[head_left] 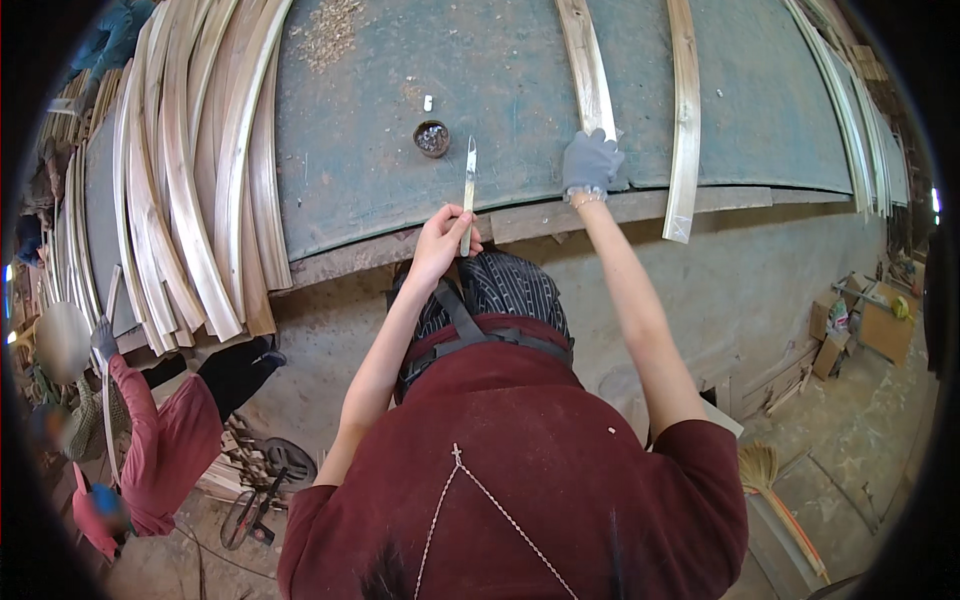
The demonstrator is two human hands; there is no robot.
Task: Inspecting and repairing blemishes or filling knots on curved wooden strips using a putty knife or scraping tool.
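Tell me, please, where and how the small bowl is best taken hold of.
Probably best by the outer wall of the bowl, coming from the left: it is round and open on top, and the tool is close on its right.

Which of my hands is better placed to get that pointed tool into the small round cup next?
Probably your left hand: it holds the pointed tool, whose tip shows near the small round cup. Your gloved right hand is farther from the cup, at a wooden strip.

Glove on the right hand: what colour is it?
Grey; the glove shows best in the head view, the only one here.
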